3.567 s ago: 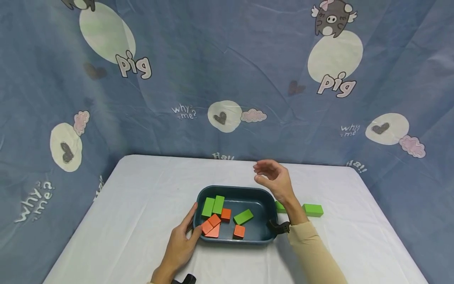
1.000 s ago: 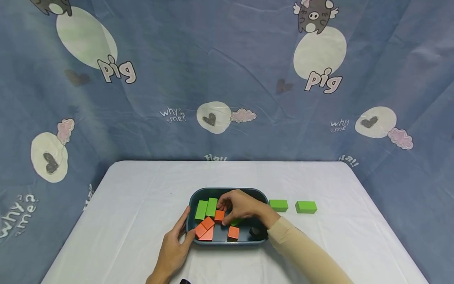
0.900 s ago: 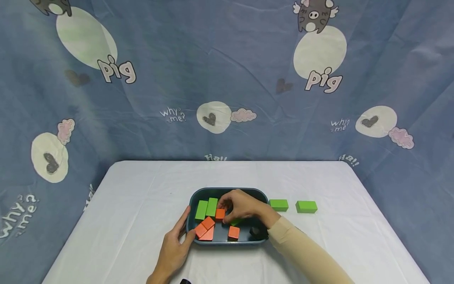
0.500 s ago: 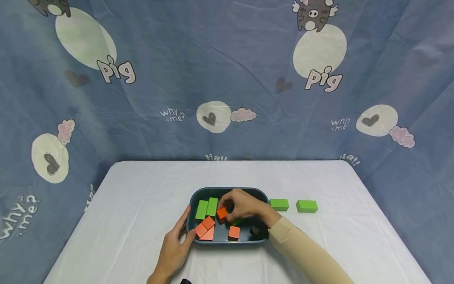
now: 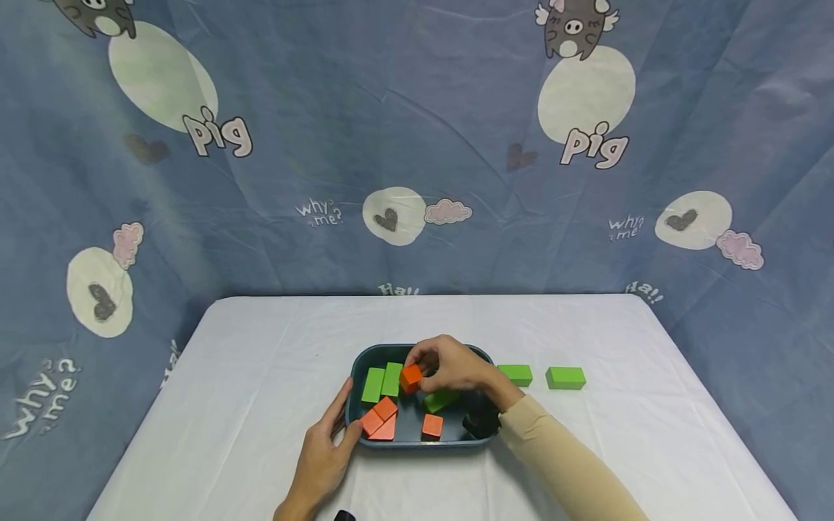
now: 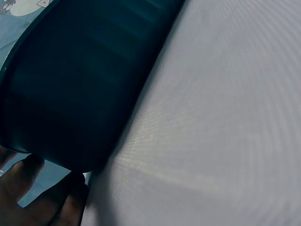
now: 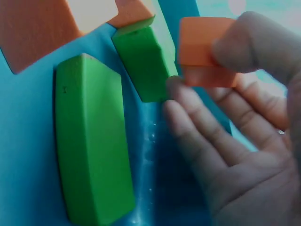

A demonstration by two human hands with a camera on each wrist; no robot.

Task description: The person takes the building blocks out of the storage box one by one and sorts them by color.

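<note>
My right hand (image 5: 454, 364) pinches an orange cube (image 5: 410, 379) between thumb and fingers, over the dark teal tray (image 5: 456, 443). In the right wrist view the thumb lies across the cube (image 7: 202, 42), with a green block (image 7: 94, 146) below it in the tray. My left hand (image 5: 322, 457) grips the tray's left end, thumb at the near corner and fingers along the side. Left wrist view: fingertips (image 6: 75, 183) meet the tray's outer wall (image 6: 89, 94). Two green blocks (image 5: 373, 386) stand side by side in the tray's left part.
Several orange pieces (image 5: 383, 427) lie in the tray's near left corner, and one orange cube (image 5: 432, 425) sits near its front wall. Right of the tray, two green blocks (image 5: 565, 378) rest on the white tabletop (image 5: 260, 376). A patterned blue cloth (image 5: 326, 108) hangs behind.
My right hand came down into the tray, took hold of the orange cube beside the green blocks, and has raised it slightly up and back. The left hand keeps its hold.
</note>
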